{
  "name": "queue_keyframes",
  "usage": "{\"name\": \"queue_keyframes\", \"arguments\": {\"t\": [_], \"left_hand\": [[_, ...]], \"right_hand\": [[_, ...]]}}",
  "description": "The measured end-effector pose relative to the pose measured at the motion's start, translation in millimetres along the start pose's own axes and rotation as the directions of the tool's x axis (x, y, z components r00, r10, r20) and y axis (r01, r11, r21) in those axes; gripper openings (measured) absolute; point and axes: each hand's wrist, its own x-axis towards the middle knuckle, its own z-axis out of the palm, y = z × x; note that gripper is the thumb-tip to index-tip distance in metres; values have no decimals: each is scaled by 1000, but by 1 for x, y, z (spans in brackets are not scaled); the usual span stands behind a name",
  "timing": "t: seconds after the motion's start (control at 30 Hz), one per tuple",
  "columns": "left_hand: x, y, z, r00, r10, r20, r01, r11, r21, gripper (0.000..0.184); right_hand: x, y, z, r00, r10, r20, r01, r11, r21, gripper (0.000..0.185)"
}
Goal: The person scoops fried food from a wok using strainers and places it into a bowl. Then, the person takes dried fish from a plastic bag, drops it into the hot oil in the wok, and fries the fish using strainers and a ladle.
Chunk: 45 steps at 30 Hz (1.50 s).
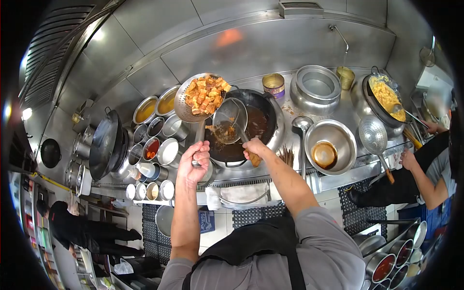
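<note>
My left hand is closed round the handle of a perforated skimmer, which is raised at the wok's left side. Golden-brown fried chunks are heaped in it; I cannot tell what food they are. My right hand grips the wooden handle of a mesh strainer, held over the wok close to the skimmer. Small brown bits show in and around the mesh. Dark brown liquid lies in the wok, partly hidden by the strainer.
Seasoning containers crowd the left, beside a tilted wok. Right of my wok are a tin can, a large pot, a ladle and a steel bowl. Another person's hand is near a second skimmer.
</note>
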Motion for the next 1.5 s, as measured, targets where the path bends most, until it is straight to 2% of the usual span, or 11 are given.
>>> {"name": "queue_keyframes", "arguments": {"t": [0.2, 0.3, 0.4, 0.6, 0.93, 1.0, 1.1, 1.17, 1.23, 1.27, 1.5], "left_hand": [[-4, 1, -3, 1000, 11, 0, -11, 1000, 22, 26], [-8, 4, -5, 1000, -2, 18, 1, 999, 40, 24], [-10, 6, -9, 999, -7, 31, 5, 998, 58, 22], [-13, 10, -8, 1000, 18, 22, -19, 996, 85, 20], [-8, 19, -13, 999, 37, -1, -36, 991, 127, 17], [-6, 21, -20, 999, 38, -1, -37, 991, 132, 17], [0, 22, -33, 999, 49, -18, -46, 987, 151, 17], [5, 20, -48, 998, 54, -36, -47, 983, 175, 13], [10, 13, -58, 993, 77, -89, -57, 977, 207, 10], [12, 9, -62, 988, 83, -127, -55, 976, 211, 10], [45, -27, -118, 973, 74, -220, -17, 967, 253, 11]], "right_hand": [[-23, 1, -12, 999, 29, -26, -30, 999, -25, 19], [-30, -4, -15, 996, -25, -91, 8, 983, -186, 22], [-26, -1, -18, 970, -90, -225, 63, 990, -122, 17], [-13, 10, -11, 968, -75, -239, 38, 987, -156, 25], [-37, 30, 19, 998, 48, -39, -45, 996, 74, 21], [-41, 32, 13, 980, 123, 154, -165, 942, 294, 21], [-56, 36, 4, 963, 104, 250, -204, 887, 415, 24], [-74, 33, -1, 971, 88, 224, -173, 901, 397, 23], [-106, 16, -1, 998, 43, -35, -34, 974, 224, 21], [-107, 17, -8, 997, 5, -80, 13, 974, 225, 21], [-161, -38, -24, 945, -174, -276, 186, 982, 18, 19]]}}
